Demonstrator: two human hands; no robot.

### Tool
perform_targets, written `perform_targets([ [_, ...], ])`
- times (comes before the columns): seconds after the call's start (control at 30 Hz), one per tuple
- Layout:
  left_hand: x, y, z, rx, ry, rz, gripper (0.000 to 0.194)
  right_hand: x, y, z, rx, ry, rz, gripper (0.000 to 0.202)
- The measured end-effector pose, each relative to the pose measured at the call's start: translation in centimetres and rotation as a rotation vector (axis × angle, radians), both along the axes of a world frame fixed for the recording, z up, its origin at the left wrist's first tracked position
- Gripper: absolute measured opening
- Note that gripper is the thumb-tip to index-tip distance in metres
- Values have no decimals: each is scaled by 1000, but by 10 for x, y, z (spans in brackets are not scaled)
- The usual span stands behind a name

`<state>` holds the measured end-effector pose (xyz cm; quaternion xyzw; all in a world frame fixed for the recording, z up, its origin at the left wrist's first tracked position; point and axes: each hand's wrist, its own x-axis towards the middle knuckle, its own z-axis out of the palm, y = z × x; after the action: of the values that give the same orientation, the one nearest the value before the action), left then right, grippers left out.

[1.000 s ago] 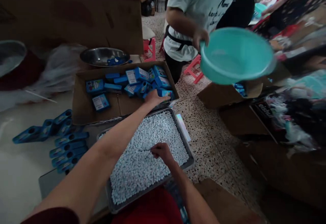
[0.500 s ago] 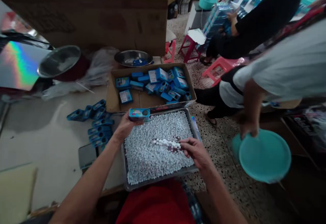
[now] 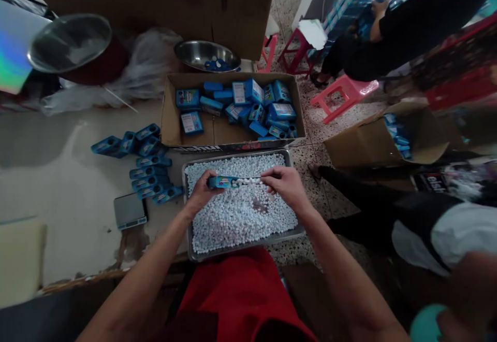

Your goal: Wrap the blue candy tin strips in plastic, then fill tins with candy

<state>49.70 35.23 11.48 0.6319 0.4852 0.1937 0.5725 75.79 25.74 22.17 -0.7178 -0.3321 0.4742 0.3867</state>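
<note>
My left hand [image 3: 202,189] grips a small blue box [image 3: 222,182] above a metal tray [image 3: 190,238] full of small white pellets [image 3: 229,223]. My right hand [image 3: 283,181] is closed around the end of a narrow scoop [image 3: 250,181] carrying a row of white pellets. The scoop's far end meets the open right end of the box. Below it, a small bare patch of tray bottom shows among the pellets. Behind the tray, a cardboard carton [image 3: 217,140] holds several blue boxes [image 3: 254,91].
Several blue boxes [image 3: 149,176] and a small scale [image 3: 131,211] lie on the table [image 3: 70,176] at left. Metal bowls [image 3: 72,44] stand behind. Pink stools [image 3: 345,93], people and an open carton [image 3: 361,142] are at right.
The blue box has turned and lowered over the tray, and my right hand has brought the loaded scoop up to it. The person at right has moved nearer with the teal basin. The view has shifted.
</note>
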Motion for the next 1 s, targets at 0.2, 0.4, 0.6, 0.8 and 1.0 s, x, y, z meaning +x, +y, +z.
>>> perform_targets([
  [0.2,-11,-5,-20,164,144,-5,34,-23,-5,-6,143,-283,132,17],
  [0.4,-14,-6,-13,283,253,-22,46,65,-83,-41,-196,22,-220,33],
  [0.6,-19,-7,-8,342,267,-153,39,87,-122,-102,-228,-5,-460,43],
  [0.8,-36,-7,8,286,300,-181,31,73,-110,-143,-185,-100,-549,43],
  [1.0,-44,-13,40,240,401,-101,39,-14,-40,-180,-140,71,-338,33],
])
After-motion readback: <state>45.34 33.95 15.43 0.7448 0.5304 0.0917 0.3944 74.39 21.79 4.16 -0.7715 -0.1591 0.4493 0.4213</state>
